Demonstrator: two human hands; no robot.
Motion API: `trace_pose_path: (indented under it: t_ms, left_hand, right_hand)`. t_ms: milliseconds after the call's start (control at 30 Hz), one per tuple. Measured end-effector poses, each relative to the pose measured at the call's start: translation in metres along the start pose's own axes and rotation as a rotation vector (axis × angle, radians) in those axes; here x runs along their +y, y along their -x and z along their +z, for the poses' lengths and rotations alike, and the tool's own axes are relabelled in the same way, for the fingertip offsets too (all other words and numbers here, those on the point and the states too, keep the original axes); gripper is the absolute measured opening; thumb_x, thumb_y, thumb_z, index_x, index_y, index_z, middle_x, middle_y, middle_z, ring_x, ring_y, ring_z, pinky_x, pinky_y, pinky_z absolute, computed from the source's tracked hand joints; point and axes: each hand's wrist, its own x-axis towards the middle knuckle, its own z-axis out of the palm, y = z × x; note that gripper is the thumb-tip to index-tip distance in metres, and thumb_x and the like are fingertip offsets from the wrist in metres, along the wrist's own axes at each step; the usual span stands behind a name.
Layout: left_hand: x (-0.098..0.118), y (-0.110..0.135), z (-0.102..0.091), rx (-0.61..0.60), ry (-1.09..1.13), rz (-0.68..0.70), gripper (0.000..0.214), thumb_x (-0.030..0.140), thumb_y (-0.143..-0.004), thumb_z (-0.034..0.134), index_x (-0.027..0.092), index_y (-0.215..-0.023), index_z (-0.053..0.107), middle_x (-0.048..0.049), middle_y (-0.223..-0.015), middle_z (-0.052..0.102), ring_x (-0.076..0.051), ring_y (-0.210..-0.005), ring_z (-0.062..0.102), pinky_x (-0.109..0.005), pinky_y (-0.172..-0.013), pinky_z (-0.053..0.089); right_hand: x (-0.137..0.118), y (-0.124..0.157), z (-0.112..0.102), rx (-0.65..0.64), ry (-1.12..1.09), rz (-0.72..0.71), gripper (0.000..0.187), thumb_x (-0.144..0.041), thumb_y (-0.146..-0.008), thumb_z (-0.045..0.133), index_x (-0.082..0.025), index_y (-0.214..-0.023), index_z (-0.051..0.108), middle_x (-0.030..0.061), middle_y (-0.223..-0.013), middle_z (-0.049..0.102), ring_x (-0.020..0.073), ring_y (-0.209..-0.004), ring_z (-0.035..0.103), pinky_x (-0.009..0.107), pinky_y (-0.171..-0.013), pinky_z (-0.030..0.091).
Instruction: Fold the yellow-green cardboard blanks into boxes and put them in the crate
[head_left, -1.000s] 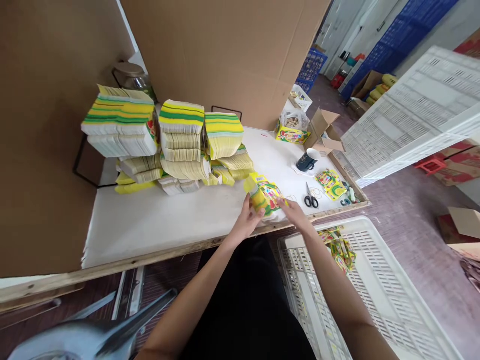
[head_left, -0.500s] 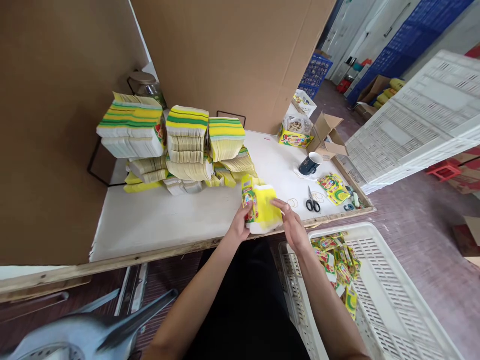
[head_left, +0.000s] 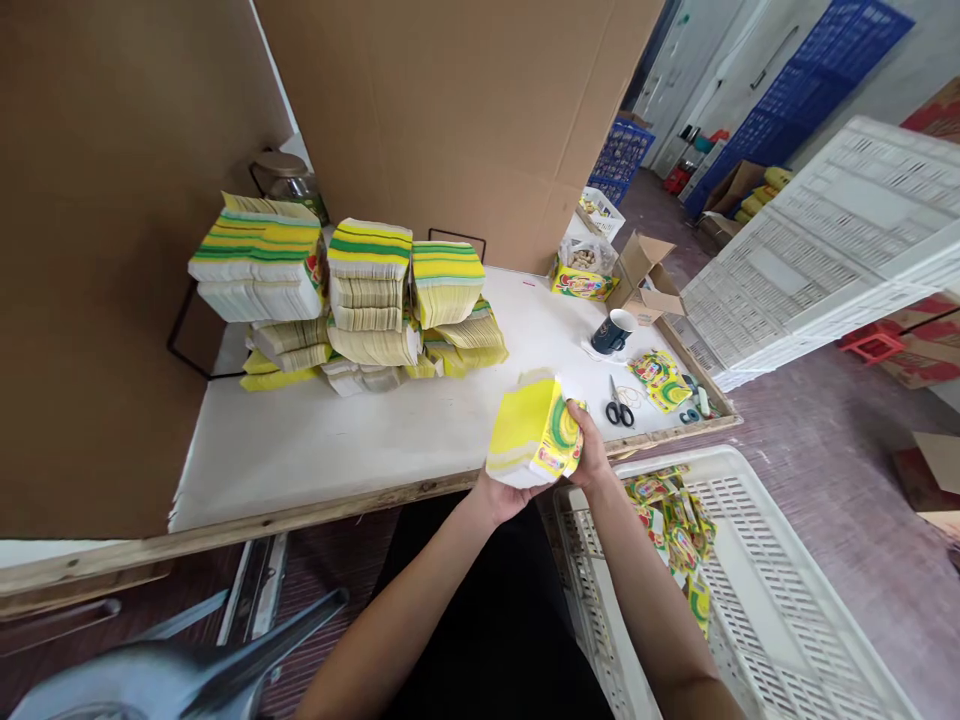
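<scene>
Between my hands, near the table's front edge, is a stack of flat yellow printed cartons (head_left: 523, 425). My left hand (head_left: 504, 497) is beneath the stack, its fingers wrapped under it and partly hidden. My right hand (head_left: 590, 445) grips the right end, thumb on the printed green-and-yellow face. Bundles of similar flat cartons stand at the back left of the table: a left bundle (head_left: 259, 245), a middle bundle (head_left: 369, 265) and a right bundle (head_left: 448, 278), with more bundles lying under them.
On the white table (head_left: 300, 450) lie scissors (head_left: 618, 405), rubber bands (head_left: 630, 397), loose printed cartons (head_left: 661, 380) and a dark mug (head_left: 613, 330). A white crate (head_left: 787, 600) holding printed packets stands at the lower right. Large cardboard sheets (head_left: 457, 110) rise behind. A blue-grey chair (head_left: 150, 680) is at lower left.
The stack has been turned so its printed face is now on the right. My left hand has gone from its left side to underneath; my right hand now grips the right end.
</scene>
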Motion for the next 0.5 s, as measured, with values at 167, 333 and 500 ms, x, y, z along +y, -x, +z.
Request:
trace_pose_path:
  t_ms: [167, 333, 500]
  left_hand:
    - [0.042, 0.011, -0.018, 0.412, -0.413, 0.504, 0.029, 0.032, -0.074, 0.073, 0.02, -0.096, 0.06, -0.0048, -0.104, 0.069, -0.019, -0.098, 0.065, -0.039, -0.104, 0.047]
    - [0.062, -0.007, -0.024, 0.287, -0.964, 0.725, 0.033, 0.036, -0.081, 0.067, 0.023, -0.11, 0.06, -0.0076, -0.118, 0.064, -0.023, -0.112, 0.06, -0.043, -0.104, 0.046]
    - [0.042, -0.037, -0.025, 0.13, -1.092, 0.635, 0.062, 0.044, -0.086, 0.061, 0.023, -0.141, 0.041, -0.0149, -0.15, 0.041, -0.03, -0.136, 0.045, -0.05, -0.111, 0.041]
  right_hand:
    - [-0.021, -0.039, -0.011, 0.063, 0.472, -0.073, 0.046, -0.062, -0.076, 0.066, -0.02, -0.096, 0.069, 0.007, -0.093, 0.075, 0.0262, -0.095, 0.07, 0.038, -0.085, 0.055]
    - [-0.012, -0.063, -0.016, 0.076, 0.772, -0.077, 0.045, -0.059, -0.071, 0.074, -0.017, -0.086, 0.07, 0.0064, -0.082, 0.073, 0.0234, -0.082, 0.068, 0.034, -0.075, 0.053]
    - [-0.005, -0.057, -0.037, 0.191, 0.929, -0.15, 0.051, -0.064, -0.084, 0.055, -0.018, -0.101, 0.07, 0.0063, -0.099, 0.073, 0.0206, -0.092, 0.066, 0.031, -0.08, 0.052]
